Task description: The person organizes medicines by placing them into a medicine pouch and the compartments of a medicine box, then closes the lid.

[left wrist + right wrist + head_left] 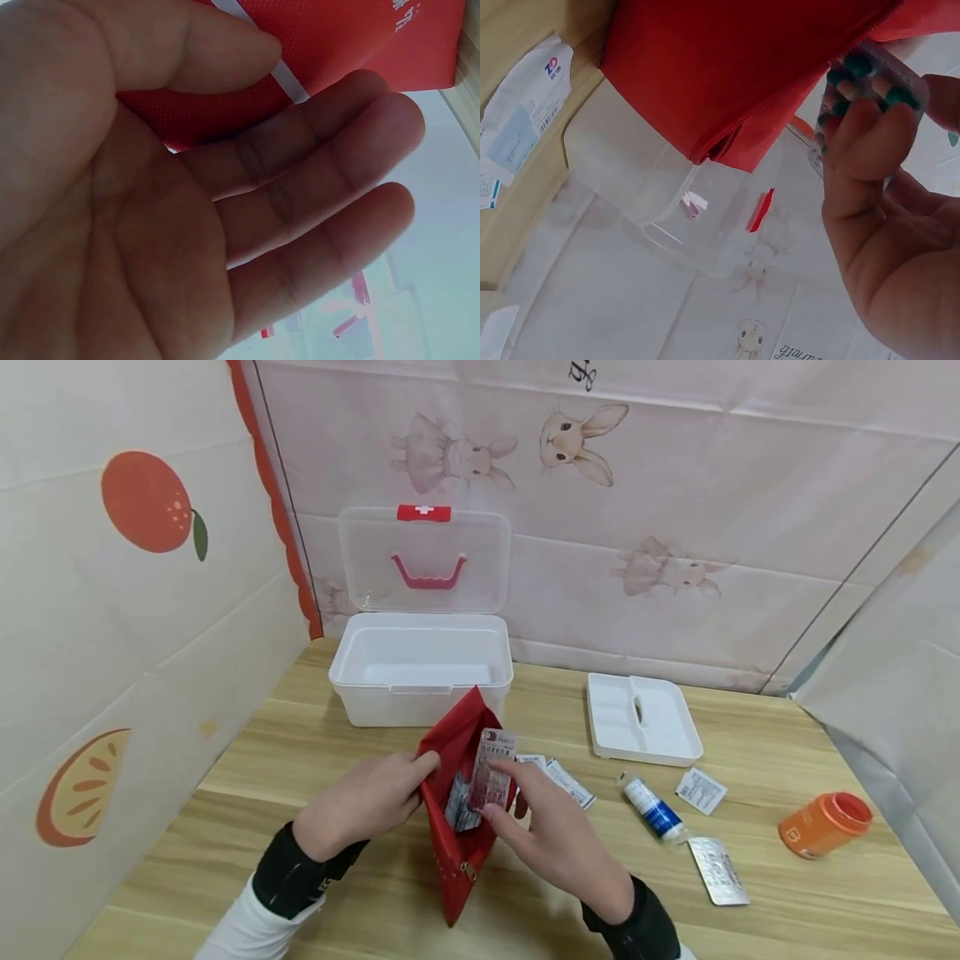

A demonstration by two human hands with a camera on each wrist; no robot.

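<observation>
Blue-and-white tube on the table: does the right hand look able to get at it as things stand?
Probably not just yet: the right hand pinches a capsule blister pack at the open mouth of the red pouch. Once freed, likely yes, since nothing covers the tube.

- A red fabric pouch with red zipper is open at the top, its long mouth gaping; on the outside there is a white strip and some white lettering.
- The left-hand grip holds the pouch by one edge of the mouth.
- A clear flat blister pack with green-and-pale capsules and a printed back is pinched in the right-hand grip, tilted, over the pouch's opening.
- A silver-and-white printed packet lies inside the pouch, beside the blister pack.
</observation>
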